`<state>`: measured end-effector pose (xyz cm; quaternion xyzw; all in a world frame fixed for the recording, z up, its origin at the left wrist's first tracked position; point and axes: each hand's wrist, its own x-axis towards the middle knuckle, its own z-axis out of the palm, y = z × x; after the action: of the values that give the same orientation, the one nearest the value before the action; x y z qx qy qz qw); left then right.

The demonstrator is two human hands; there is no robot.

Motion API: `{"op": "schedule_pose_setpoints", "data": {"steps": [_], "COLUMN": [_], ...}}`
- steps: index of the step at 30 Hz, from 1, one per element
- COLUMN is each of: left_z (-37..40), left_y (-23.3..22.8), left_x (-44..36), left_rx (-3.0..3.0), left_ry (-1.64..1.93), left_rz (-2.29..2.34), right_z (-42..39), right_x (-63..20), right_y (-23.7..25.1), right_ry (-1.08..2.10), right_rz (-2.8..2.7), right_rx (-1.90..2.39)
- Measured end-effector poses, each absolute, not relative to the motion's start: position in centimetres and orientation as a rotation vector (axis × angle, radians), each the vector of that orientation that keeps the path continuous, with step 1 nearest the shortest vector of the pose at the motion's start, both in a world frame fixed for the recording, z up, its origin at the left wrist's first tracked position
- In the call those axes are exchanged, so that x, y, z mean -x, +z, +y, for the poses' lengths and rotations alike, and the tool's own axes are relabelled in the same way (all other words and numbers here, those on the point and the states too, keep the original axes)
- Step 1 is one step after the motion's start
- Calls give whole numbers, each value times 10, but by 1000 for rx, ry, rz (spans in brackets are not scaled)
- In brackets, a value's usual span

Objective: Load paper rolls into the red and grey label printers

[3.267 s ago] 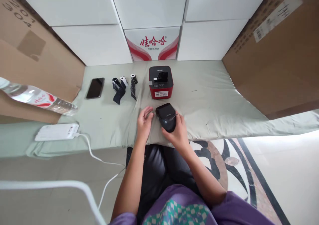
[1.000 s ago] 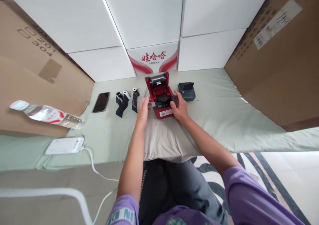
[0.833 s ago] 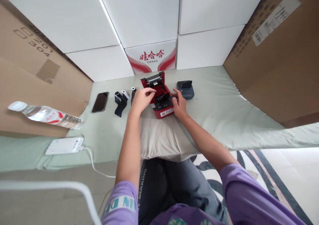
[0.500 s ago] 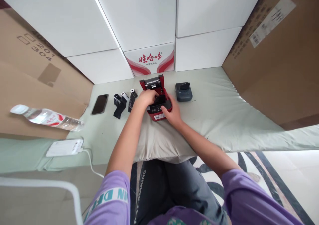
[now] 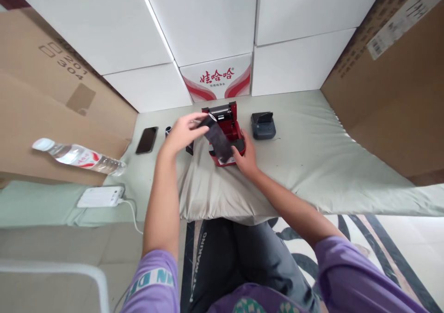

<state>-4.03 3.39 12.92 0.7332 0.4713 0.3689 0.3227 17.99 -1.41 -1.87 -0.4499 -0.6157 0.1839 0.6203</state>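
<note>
The small red label printer [image 5: 229, 127] stands on the cloth-covered surface with its lid raised. Pinched in the fingers of my left hand [image 5: 184, 131] is a roll of black label paper [image 5: 218, 141], held above the printer's left side. Its loose strip hangs down across the printer's front and hides part of it. My right hand [image 5: 247, 158] grips the printer's right side, thumb at the front. Beyond my left hand, a paper roll [image 5: 168, 131] and a black strip [image 5: 189, 147] show in part; my hand covers the rest.
A dark small printer [image 5: 263, 126] sits to the right. On the left lie a phone [image 5: 147, 140], a water bottle [image 5: 81, 156] and a white power bank [image 5: 100, 197] with a cable. White boxes [image 5: 218, 79] line the back; brown cartons [image 5: 398, 109] flank the sides.
My left hand has come up and left out of the printer, with the black label roll in it and its strip trailing. My right hand stays on the printer. The view has shifted slightly.
</note>
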Motion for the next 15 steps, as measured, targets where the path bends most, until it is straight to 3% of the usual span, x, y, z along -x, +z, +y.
{"op": "schedule_pose_setpoints", "data": {"steps": [5, 9, 11, 15], "left_z": [51, 76, 84, 95], "left_y": [133, 123, 114, 93], "left_x": [118, 164, 183, 214], "left_rx": [-1283, -1024, -1068, -1444], "left_ry": [1557, 1795, 1727, 1196], "left_rz": [1350, 1447, 1639, 2172], "right_z": [-16, -17, -16, -15], "right_x": [-181, -182, -182, -181], "right_y": [-12, -10, -10, -12], "right_ry": [459, 470, 472, 476], "right_rz": [-1409, -1409, -1406, -1396], "right_rx": [1028, 1022, 1023, 1024]}}
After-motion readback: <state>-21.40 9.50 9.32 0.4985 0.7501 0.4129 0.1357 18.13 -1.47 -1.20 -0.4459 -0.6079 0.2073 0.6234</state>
